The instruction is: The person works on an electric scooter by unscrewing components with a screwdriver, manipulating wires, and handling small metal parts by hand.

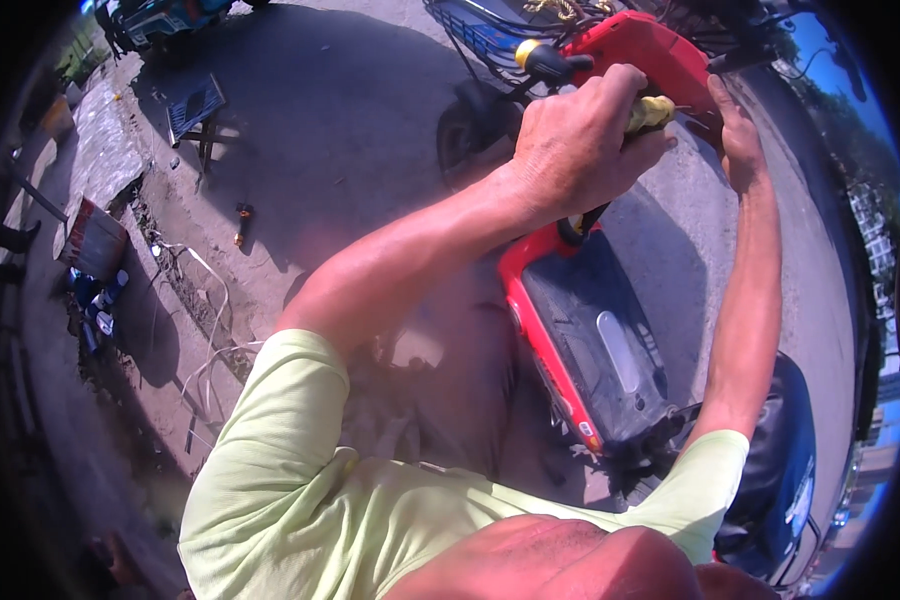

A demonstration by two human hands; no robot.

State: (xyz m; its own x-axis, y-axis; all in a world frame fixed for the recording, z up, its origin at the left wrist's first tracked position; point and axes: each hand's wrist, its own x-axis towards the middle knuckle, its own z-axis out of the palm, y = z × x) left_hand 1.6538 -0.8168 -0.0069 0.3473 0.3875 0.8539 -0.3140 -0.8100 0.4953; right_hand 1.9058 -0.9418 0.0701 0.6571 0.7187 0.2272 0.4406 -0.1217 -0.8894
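Note:
A red electric scooter stands in front of me, its red front panel (660, 55) at the top of the view. My left hand (585, 140) is closed around the yellow handle of a screwdriver (652, 114). The thin shaft points right, toward the panel's lower part; whether the tip touches anything is too small to tell. At the panel's right edge, my right hand (738, 140) grips with its fingers along the rim. Below my left hand lies the scooter's dark footboard (590, 325) with red sides. A black grip with a yellow end (542, 60) sticks out beside the panel.
A wire basket (480, 40) and a front wheel (460, 135) are beyond my left hand. On the ground to the left are a small folding stool (200, 115), a small dark-and-orange object (242, 225), pale cables (220, 300) and a tilted bucket (95, 240). Another vehicle (160, 20) stands farther off.

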